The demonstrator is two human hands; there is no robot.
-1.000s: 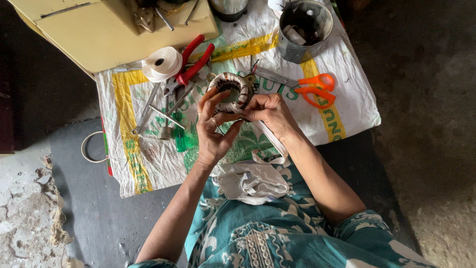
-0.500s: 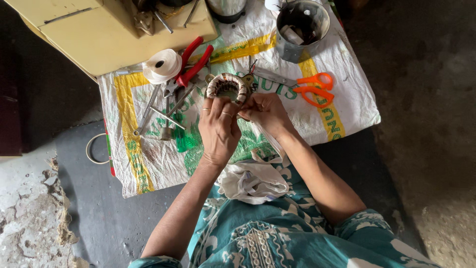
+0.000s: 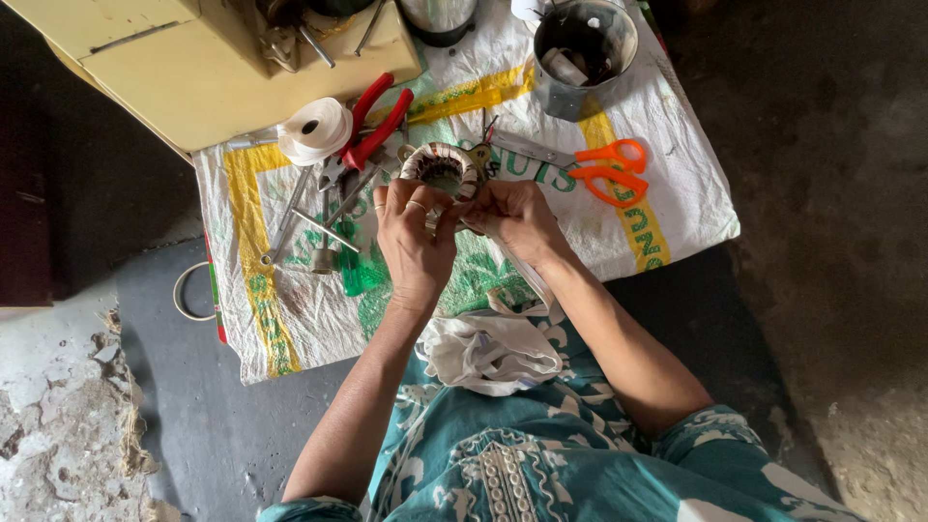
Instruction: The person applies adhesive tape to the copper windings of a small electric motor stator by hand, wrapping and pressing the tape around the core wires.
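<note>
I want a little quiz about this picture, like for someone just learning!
1. True or false: the scissors have orange handles.
2. What do the left hand and right hand hold together?
A. wound ring
B. red pliers
C. tape roll
3. Fill in: the grey tin stands on the woven ____.

Key: 1 true; 2 A; 3 sack.

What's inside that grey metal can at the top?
The metal can holds a pale, roll-shaped piece near its left wall; the rest of its inside is dark, so anything deeper is hidden.
</note>
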